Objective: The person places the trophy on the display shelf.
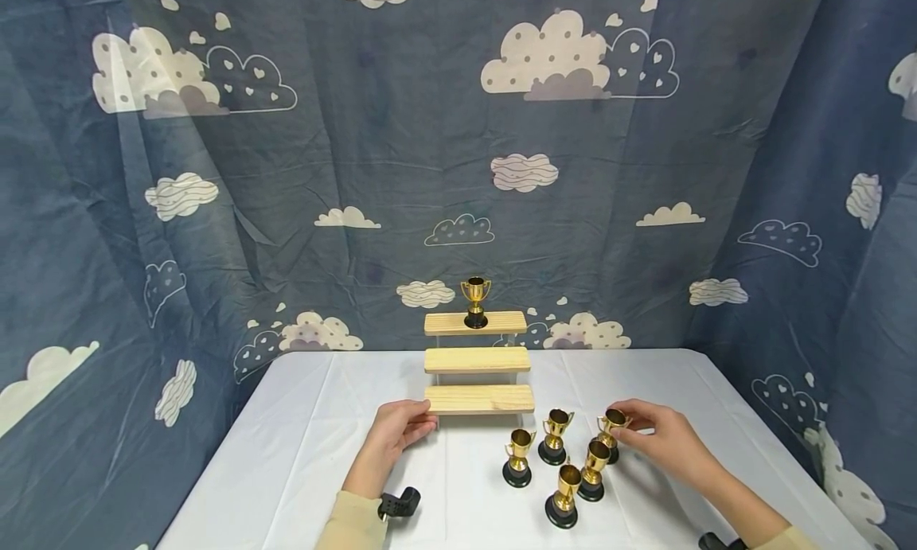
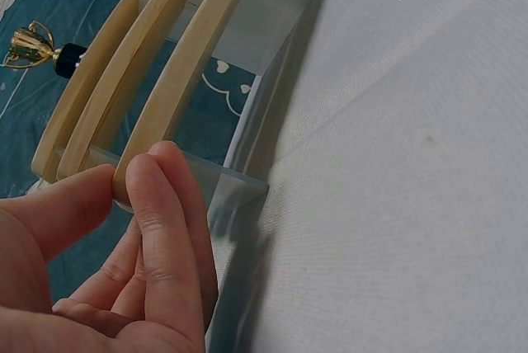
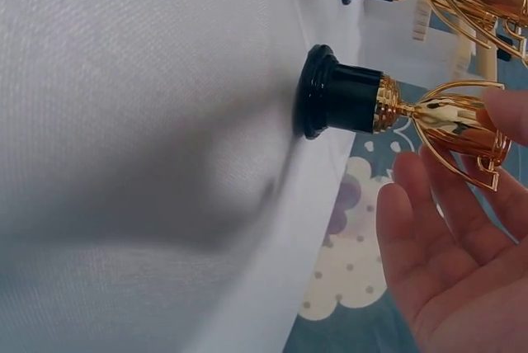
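Note:
A three-step wooden stand [image 1: 478, 360] sits at the back middle of the white table, with one gold trophy [image 1: 475, 301] on its top step. My left hand [image 1: 421, 419] pinches the left end of the bottom step [image 2: 190, 64] between thumb and fingers [image 2: 157, 204]. Several gold trophies on black bases stand in front of the stand on the right. My right hand [image 1: 632, 423] is at the rightmost trophy [image 1: 611, 432]. Its thumb touches the cup [image 3: 454, 126], and its fingers [image 3: 421, 204] lie fairly straight just beside it. That trophy stands on its base [image 3: 330, 93].
The other trophies [image 1: 555, 437] [image 1: 517, 457] [image 1: 593, 469] [image 1: 563, 496] cluster close to my right hand. A white cloth covers the table [image 1: 301, 438]. Blue cloud-print fabric [image 1: 430, 176] hangs behind and at both sides. A black wrist mount [image 1: 399, 502] sits on my left forearm.

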`<state>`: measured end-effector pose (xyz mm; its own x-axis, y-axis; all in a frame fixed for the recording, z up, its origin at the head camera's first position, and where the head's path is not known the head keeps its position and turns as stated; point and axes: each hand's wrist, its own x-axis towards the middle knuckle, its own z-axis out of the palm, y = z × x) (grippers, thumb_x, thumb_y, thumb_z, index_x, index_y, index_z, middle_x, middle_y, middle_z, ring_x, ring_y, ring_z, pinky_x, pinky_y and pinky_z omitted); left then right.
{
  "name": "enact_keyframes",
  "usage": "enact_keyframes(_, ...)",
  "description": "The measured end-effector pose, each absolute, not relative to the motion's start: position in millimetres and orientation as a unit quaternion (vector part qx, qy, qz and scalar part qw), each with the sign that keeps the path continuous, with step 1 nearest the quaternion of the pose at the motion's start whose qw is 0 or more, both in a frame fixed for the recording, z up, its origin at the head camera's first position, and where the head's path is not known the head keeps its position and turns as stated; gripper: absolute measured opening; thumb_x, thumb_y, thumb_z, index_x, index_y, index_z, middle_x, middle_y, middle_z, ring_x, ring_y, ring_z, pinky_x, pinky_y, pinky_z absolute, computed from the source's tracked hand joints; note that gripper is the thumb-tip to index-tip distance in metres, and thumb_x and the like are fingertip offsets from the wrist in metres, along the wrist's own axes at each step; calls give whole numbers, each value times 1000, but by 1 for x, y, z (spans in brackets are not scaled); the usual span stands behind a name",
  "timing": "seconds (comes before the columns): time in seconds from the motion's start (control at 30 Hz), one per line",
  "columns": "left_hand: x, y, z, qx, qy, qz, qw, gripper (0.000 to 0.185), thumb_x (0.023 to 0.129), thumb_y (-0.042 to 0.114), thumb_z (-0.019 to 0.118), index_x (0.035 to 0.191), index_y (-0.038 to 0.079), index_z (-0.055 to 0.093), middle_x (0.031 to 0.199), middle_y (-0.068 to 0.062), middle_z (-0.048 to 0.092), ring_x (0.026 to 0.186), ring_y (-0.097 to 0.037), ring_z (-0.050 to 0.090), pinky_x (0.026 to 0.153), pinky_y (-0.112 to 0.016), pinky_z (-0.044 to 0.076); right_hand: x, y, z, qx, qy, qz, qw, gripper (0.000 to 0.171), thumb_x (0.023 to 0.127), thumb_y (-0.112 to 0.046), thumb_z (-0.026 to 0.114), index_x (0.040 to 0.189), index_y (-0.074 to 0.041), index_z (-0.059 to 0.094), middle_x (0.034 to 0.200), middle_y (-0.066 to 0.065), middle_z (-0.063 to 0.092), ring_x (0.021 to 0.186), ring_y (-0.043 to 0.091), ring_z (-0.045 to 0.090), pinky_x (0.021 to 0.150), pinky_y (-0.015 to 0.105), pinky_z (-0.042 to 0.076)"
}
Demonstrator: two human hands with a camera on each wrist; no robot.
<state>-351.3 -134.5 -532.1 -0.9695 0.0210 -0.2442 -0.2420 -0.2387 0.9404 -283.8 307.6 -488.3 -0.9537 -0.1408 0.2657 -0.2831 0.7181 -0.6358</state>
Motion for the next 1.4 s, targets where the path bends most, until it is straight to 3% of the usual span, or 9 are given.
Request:
enact_keyframes(1.0, -353, -135, -533, -88, 608, 785, 86, 26, 91, 8, 73, 108, -12, 67, 78, -12, 72, 71, -18, 72, 69, -26, 62, -281, 312, -472, 110, -923, 344, 135, 40, 89, -37, 78, 124, -21, 68, 96, -6, 70, 93, 24, 69, 70, 35, 57)
enact_keyframes(1.4, -352, -134, -533, -91, 605, 786, 89, 26, 90, 8, 73, 107, -12, 67, 78, -12, 71, 72, -18, 72, 71, -27, 62, -279, 307, -458, 119, -919, 343, 154, 41, 91, -37, 77, 126, -19, 68, 96, -4, 71, 92, 26, 70, 70, 36, 58)
